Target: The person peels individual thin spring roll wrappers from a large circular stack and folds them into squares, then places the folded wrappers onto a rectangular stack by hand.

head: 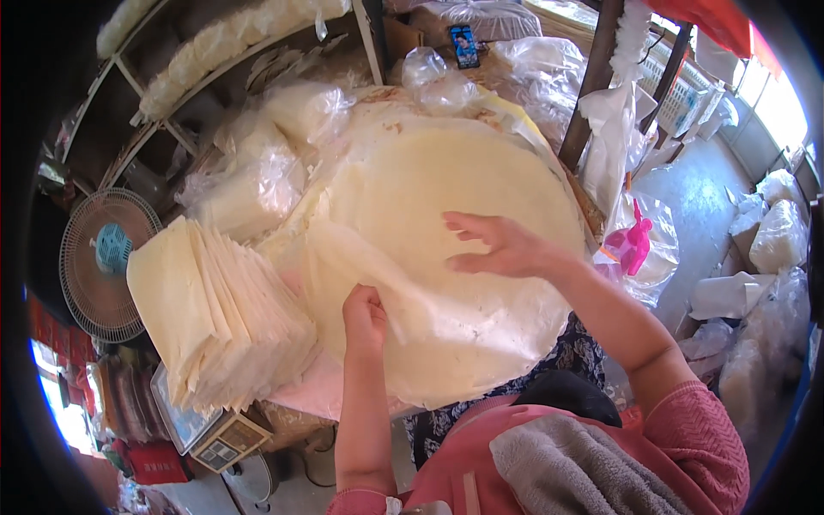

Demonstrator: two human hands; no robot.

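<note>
A large round stack of thin, pale yellow sheets (pixel 463 167) lies on the table before me. My left hand (pixel 365 312) is closed on the edge of the top sheet, which is raised in a fold running up and to the left. Over the right part of the stack, my right hand (pixel 492 244) is held with its fingers apart and nothing in them. To the left of my left hand stands a thick pile of folded pale sheets (pixel 219 315). What the sheets are made of, I cannot tell.
A fan (pixel 112 264) stands at the far left. Clear plastic bags (pixel 257 174) lie behind the stack at the left. A phone (pixel 464 46) with a lit screen is at the back. At the right are a pink spray bottle (pixel 634 241) and a dark post (pixel 589 90).
</note>
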